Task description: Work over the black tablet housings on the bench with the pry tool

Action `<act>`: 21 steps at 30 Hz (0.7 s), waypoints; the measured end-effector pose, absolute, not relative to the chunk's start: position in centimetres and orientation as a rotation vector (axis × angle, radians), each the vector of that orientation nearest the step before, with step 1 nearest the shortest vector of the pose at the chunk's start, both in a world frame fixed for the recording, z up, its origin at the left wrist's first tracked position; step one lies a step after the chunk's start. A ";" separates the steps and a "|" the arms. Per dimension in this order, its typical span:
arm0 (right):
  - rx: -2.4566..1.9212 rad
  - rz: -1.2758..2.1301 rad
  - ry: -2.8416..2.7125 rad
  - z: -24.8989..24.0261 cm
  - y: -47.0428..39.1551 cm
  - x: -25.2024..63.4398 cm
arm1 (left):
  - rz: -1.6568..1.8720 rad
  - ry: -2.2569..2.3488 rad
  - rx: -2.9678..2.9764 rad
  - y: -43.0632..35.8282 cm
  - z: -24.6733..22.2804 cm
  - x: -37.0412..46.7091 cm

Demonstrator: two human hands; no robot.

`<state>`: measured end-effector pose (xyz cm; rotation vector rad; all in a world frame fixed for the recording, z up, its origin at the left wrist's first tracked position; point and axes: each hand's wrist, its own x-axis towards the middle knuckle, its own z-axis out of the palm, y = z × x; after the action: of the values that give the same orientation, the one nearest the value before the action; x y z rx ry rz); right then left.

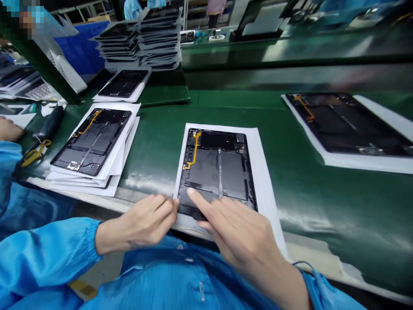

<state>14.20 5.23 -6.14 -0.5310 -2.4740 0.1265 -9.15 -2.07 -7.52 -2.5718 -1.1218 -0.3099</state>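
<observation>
An opened tablet housing [206, 172] lies on white sheets [266, 189] in front of me, its inside up. A yellow-orange flex cable [195, 150] runs down its left part, and a pale strip [220, 172] crosses the grey battery area. At its lower left corner my left hand [146, 219] is closed, fingertips by the edge; whatever it grips is hidden. My right hand [241, 232] reaches over the lower part of the housing, index finger stretched out onto it and thumb apart below. A small dark piece [198, 215] shows between that thumb and finger; I cannot tell whether it is held.
To the left a similar housing [93, 142] tops a pile of white sheets; another housing [124, 83] lies behind it. Tall stacks [158, 41] stand at the back. On the right is another housing [348, 122]. Yellow-handled scissors [35, 153] and a neighbour's hand [9, 129] are far left.
</observation>
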 end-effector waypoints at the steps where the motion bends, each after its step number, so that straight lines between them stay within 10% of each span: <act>1: -0.538 0.098 -2.487 -6.1 5.3 14.1 | -0.385 -1.208 -2.615 -1.8 -7.7 -9.5; 21: -0.670 0.281 -2.642 -7.2 4.9 12.5 | -0.755 -1.446 -2.797 0.9 -10.3 -10.1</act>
<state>12.45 4.88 -7.22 -0.6705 -2.6420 0.2812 -10.08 0.86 -10.30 -2.7966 -1.4455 -0.7549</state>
